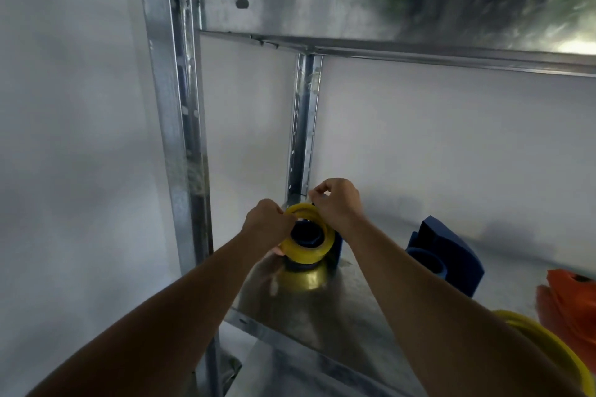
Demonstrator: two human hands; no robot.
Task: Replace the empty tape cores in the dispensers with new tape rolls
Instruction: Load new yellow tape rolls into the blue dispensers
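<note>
A yellow tape roll [308, 248] sits around the hub of a dark blue dispenser [337, 246] at the left end of a metal shelf [338, 309]. My left hand [267, 224] grips the roll's left rim. My right hand [337, 203] is closed at the roll's upper right edge, fingers pinched as if on the tape's end; what it pinches is too small to tell. A second blue dispenser [448, 255] stands to the right, its round hub bare.
An orange object [571, 303] and another yellow roll [545, 351] lie at the right edge. A steel upright [180, 138] stands at left, and a shelf beam [387, 10] crosses overhead. White wall behind.
</note>
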